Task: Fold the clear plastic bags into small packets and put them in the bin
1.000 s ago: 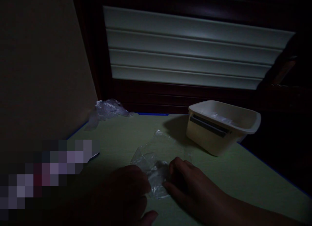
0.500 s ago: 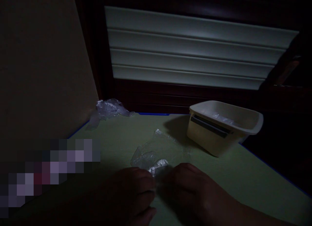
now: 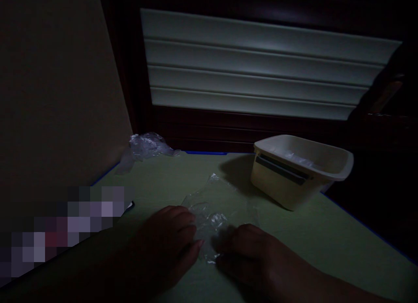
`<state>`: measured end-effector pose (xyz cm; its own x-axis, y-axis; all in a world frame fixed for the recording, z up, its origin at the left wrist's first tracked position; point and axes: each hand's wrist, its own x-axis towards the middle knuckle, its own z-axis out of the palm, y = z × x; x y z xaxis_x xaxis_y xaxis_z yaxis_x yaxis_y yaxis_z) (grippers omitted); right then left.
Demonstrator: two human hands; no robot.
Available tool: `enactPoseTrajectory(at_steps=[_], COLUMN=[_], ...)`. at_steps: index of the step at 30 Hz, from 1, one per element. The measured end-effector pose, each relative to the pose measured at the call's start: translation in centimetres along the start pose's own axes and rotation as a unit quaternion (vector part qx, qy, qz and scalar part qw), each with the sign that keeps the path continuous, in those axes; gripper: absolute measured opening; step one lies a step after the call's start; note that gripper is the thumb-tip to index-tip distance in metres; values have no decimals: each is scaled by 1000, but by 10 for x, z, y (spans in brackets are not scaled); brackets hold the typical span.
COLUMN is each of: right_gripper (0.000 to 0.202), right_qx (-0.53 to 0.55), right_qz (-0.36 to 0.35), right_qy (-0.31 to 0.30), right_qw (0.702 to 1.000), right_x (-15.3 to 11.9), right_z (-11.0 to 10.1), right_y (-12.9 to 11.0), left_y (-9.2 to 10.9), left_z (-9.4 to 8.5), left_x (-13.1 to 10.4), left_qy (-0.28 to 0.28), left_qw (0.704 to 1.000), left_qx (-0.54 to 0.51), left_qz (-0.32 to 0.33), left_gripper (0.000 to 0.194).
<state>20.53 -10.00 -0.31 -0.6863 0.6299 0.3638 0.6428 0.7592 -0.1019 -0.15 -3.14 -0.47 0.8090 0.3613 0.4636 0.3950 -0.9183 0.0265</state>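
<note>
A thin clear plastic bag (image 3: 225, 194) lies crinkled and partly spread on the pale green tabletop, between my hands. My left hand (image 3: 176, 237) is at the bag's left near side, with fingers bent and closed on its edge. Its thumb is close to the crumpled near part. On the other side, my right hand (image 3: 248, 250) has its curled fingers closed on the bag's near right portion. Deep shadow hides the right fingertips and the exact pinch.
A cream plastic bin (image 3: 277, 185) with a dark handle stands at the right, with clear plastic inside. Another crumpled clear plastic bag (image 3: 148, 145) lies by the wall at the back left. A blurred-out flat item (image 3: 81, 224) rests at the left. Behind is a slatted panel (image 3: 254, 68).
My left hand has moved left and slightly away from me, apart from the right hand. More of the bag's crinkled near part shows between them. My right hand has shifted slightly nearer.
</note>
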Motion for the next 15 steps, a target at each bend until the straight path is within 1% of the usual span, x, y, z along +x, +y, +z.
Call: enactPoseTrajectory(at_steps=[2, 4, 6, 8, 9, 10, 12, 15], right_gripper=[20, 29, 29, 24, 23, 22, 24, 27], right_qx=[40, 81, 85, 58, 45, 41, 71, 171], right_qz=[7, 48, 132, 232, 265, 282, 279, 242], right_qy=[-7, -20, -23, -43, -51, -54, -58, -23], right_qw=[999, 995, 987, 970, 962, 957, 956, 955], right_x=[0, 0, 0, -1, -2, -2, -2, 1], right_z=[-4, -11, -18, -23, -24, -24, -22, -20], right_y=[0, 1, 3, 7, 9, 10, 12, 8], left_y=[1, 4, 8, 11, 12, 13, 13, 13], left_z=[-2, -5, -9, -12, -13, -13, -14, -12], left_x=[1, 2, 3, 3, 4, 4, 4, 3], left_qy=[18, 15, 17, 21, 18, 9, -12, -46], left_qw=[1000, 999, 999, 998, 998, 998, 997, 994], left_qx=[6, 14, 19, 14, 11, 11, 14, 10], left_qz=[18, 35, 45, 55, 61, 65, 79, 101], left_gripper=[16, 18, 20, 21, 21, 21, 18, 14])
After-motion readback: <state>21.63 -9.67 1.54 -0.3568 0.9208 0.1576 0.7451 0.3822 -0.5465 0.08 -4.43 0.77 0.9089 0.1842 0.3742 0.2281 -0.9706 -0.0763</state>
